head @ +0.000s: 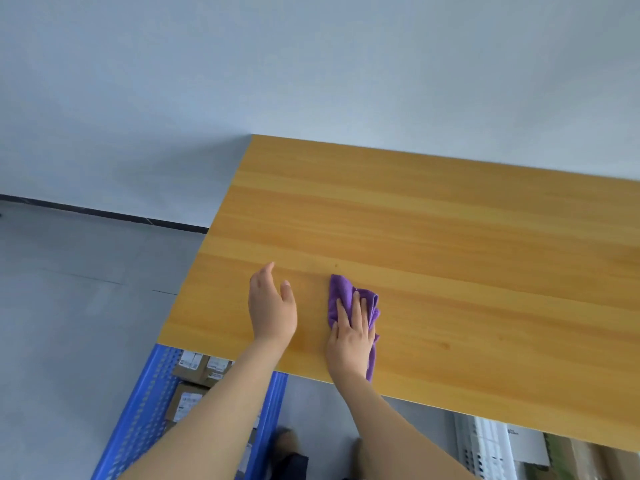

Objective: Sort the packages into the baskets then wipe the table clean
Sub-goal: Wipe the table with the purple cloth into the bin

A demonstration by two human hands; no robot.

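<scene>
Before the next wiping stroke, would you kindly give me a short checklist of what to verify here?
1. The purple cloth lies on the table: ok.
2. The right hand presses the cloth with straight fingers: ok.
3. The left hand is open and off the cloth: ok.
4. The packages sit in the blue basket: ok.
5. The visible tabletop bears no package: ok.
6. The table's right end, out of view: cannot tell.
</scene>
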